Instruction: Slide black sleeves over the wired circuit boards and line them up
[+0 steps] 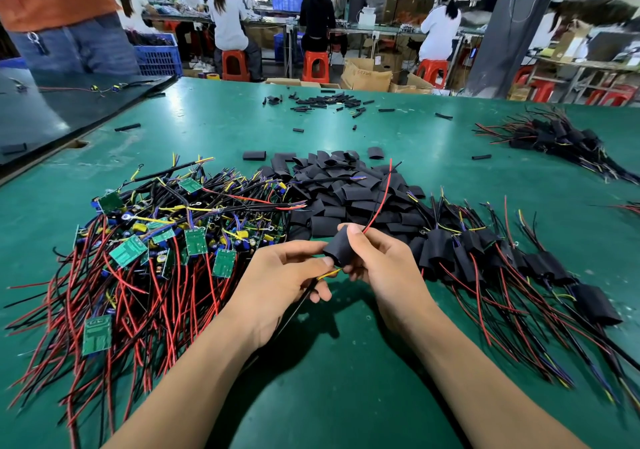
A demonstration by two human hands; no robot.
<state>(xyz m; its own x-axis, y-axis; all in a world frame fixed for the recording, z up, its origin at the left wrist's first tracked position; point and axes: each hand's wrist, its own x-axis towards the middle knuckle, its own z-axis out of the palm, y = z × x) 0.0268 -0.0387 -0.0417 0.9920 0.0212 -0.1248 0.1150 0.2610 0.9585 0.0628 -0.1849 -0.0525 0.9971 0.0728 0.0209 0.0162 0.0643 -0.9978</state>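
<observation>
Black sleeve (337,249) held above green tabletop (329,372), front centre, btwn both hands. R hand (384,268): thumb + fingers wrapped round sleeve. L hand (284,275): fingers curled, pinching black cable (300,305) + yellow wire (329,273) at sleeve's lower end. Red wire (379,203) exits sleeve's top end. Board inside sleeve: can't see. Left: heap of bare wired circuit boards (156,251). Behind hands: pile of empty sleeves (346,189). Right: row of sleeved boards (502,254), packed side by side, wires trailing toward viewer.
</observation>
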